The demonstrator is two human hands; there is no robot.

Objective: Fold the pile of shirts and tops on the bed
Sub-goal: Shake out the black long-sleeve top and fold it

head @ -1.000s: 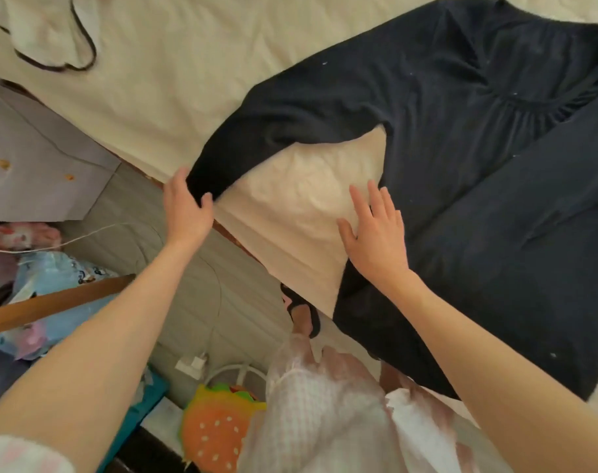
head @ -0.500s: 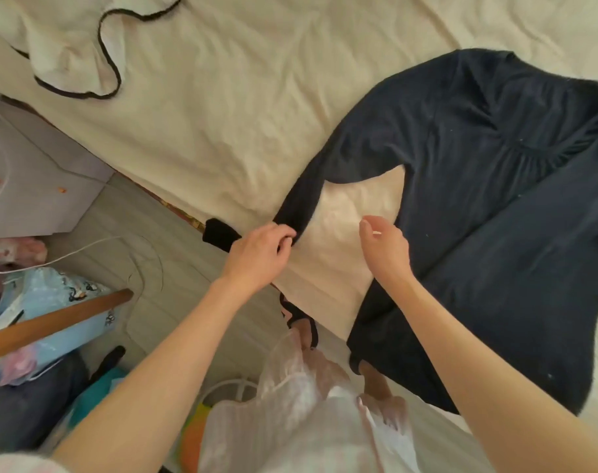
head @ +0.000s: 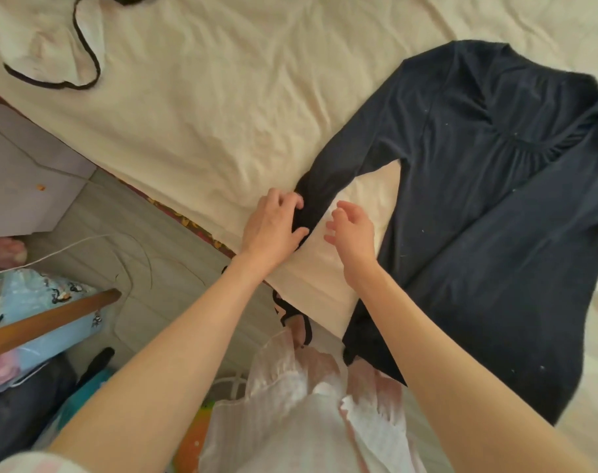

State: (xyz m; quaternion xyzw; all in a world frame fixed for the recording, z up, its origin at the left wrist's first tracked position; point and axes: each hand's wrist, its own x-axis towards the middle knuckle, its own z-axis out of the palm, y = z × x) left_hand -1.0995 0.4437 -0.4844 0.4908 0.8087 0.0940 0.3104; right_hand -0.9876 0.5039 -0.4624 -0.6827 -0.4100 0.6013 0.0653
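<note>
A dark navy long-sleeved top point(head: 488, 206) lay spread flat on the cream bed sheet point(head: 222, 97), neckline toward the right edge of the view. The left hand point(head: 273, 223) gripped the end of the top's near sleeve point(head: 328, 189), fingers curled around the fabric close to the mattress edge. The right hand point(head: 352, 230) hovered just beside it with fingers loosely bent, holding nothing. A white garment with dark trim point(head: 48, 52) lay at the upper left.

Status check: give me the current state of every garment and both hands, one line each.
Dark long-sleeved top: spread flat on bed, unfolded.
Its sleeve: cuff end gripped.
Left hand: grips sleeve.
Right hand: loosely curled, holding nothing.
White garment with dark trim: crumpled, unfolded.
</note>
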